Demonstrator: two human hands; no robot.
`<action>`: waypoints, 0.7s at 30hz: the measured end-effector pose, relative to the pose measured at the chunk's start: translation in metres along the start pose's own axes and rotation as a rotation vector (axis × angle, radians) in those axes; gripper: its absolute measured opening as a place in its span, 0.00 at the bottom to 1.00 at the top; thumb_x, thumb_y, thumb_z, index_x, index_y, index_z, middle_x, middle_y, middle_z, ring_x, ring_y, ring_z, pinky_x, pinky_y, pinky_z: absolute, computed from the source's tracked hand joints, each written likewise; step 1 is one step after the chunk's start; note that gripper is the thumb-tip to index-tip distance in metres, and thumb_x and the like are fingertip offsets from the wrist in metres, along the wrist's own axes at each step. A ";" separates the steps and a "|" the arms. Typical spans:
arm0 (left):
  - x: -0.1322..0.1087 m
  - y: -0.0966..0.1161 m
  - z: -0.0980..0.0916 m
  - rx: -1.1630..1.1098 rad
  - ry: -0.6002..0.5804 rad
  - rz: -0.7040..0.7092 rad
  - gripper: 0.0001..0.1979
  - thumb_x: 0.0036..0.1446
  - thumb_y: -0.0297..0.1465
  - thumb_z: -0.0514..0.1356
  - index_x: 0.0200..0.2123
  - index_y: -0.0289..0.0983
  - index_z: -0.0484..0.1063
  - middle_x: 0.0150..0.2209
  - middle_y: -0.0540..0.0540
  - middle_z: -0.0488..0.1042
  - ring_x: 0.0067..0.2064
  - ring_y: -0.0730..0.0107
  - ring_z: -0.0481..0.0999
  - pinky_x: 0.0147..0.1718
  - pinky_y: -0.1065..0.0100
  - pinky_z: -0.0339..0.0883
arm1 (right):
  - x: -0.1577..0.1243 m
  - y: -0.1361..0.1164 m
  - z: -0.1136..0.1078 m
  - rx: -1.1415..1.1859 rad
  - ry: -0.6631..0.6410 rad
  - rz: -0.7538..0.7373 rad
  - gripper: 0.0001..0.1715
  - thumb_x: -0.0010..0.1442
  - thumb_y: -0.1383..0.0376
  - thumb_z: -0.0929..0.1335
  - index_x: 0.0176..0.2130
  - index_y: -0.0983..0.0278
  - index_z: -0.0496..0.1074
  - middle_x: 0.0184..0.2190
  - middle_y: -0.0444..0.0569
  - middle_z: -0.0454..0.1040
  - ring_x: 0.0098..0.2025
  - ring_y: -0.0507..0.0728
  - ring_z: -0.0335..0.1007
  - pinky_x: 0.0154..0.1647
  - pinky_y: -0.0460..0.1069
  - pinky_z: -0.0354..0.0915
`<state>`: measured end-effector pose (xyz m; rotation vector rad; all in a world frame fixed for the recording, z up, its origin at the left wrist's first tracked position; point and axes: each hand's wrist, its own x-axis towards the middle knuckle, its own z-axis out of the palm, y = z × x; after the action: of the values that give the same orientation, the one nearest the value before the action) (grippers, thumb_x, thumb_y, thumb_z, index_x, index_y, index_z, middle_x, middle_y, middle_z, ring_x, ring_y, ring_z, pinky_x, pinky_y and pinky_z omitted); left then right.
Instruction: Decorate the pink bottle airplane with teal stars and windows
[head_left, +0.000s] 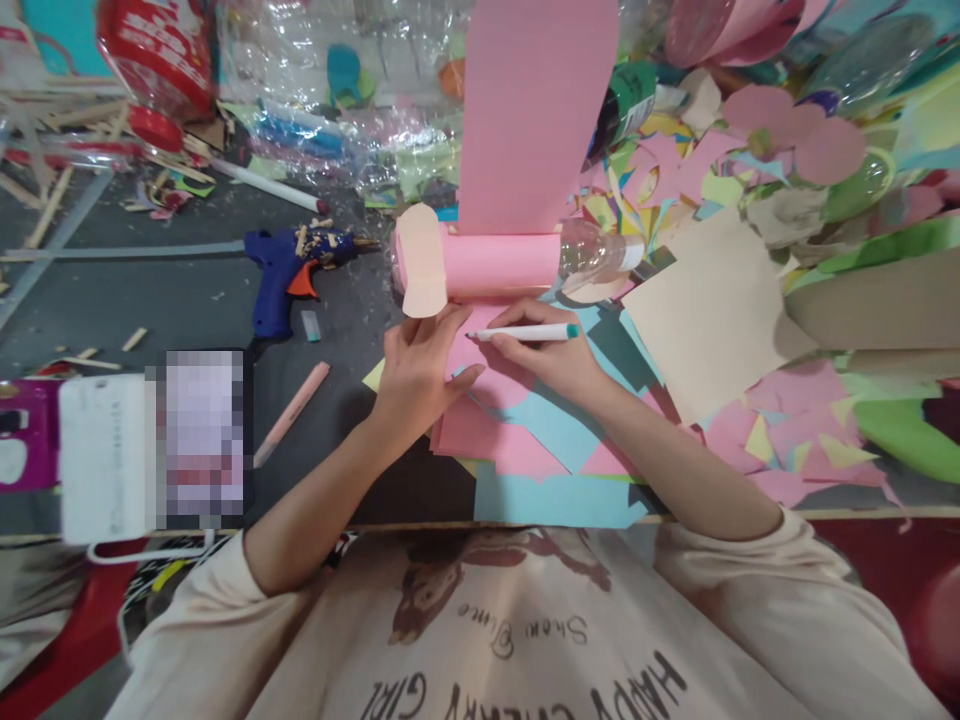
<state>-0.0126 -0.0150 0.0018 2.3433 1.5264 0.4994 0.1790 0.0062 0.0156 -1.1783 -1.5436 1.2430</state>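
My right hand (559, 360) grips a white marker (532, 332) with a green end. Its tip meets a pink paper piece (499, 385) lying on a stack of pink and light blue sheets. On the left edge of that piece rests my left hand (420, 365), fingers stretched out and thumb apart, holding nothing. Just beyond both hands lies a clear plastic bottle (592, 250) on its side, its middle wrapped in pink paper (502, 262). A cream paper shape (424, 265) with rounded ends sits across the bottle's left end.
A blue glue gun (271, 280) lies to the left, near a pink pen (292, 412) and a phone (202, 430). A large pink sheet (536, 110) extends behind the bottle. Paper scraps (787, 410) and a cream sheet (712, 310) cover the right side. A red-labelled bottle (161, 50) is at back left.
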 end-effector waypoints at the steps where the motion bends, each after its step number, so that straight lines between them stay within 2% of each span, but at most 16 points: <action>1: 0.000 0.000 0.000 0.001 -0.003 0.001 0.29 0.66 0.48 0.54 0.62 0.36 0.64 0.59 0.36 0.73 0.59 0.49 0.70 0.53 0.57 0.60 | 0.000 0.000 0.000 -0.010 0.000 0.003 0.06 0.57 0.61 0.72 0.32 0.61 0.75 0.29 0.46 0.80 0.31 0.53 0.76 0.33 0.50 0.71; 8: -0.001 -0.002 -0.001 -0.024 -0.022 0.007 0.30 0.66 0.49 0.55 0.63 0.37 0.63 0.60 0.35 0.71 0.61 0.47 0.68 0.55 0.55 0.60 | -0.001 -0.004 0.001 -0.046 -0.016 0.035 0.10 0.59 0.57 0.71 0.31 0.61 0.74 0.29 0.46 0.80 0.32 0.54 0.75 0.34 0.50 0.72; 14: -0.002 -0.005 0.001 0.002 -0.006 0.024 0.31 0.66 0.51 0.53 0.64 0.38 0.63 0.61 0.35 0.72 0.62 0.48 0.68 0.56 0.54 0.60 | -0.002 -0.005 -0.004 -0.069 -0.004 0.047 0.11 0.58 0.57 0.72 0.29 0.61 0.74 0.28 0.46 0.79 0.30 0.54 0.73 0.31 0.50 0.69; 21: -0.002 -0.006 0.002 -0.014 0.007 0.026 0.31 0.66 0.51 0.53 0.64 0.37 0.63 0.60 0.34 0.72 0.61 0.46 0.69 0.57 0.53 0.60 | -0.007 -0.003 -0.010 -0.091 0.066 0.051 0.12 0.58 0.58 0.72 0.27 0.61 0.73 0.25 0.45 0.76 0.27 0.53 0.69 0.29 0.50 0.66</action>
<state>-0.0170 -0.0149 -0.0027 2.3559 1.4917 0.5231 0.1898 0.0017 0.0204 -1.3116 -1.5431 1.1654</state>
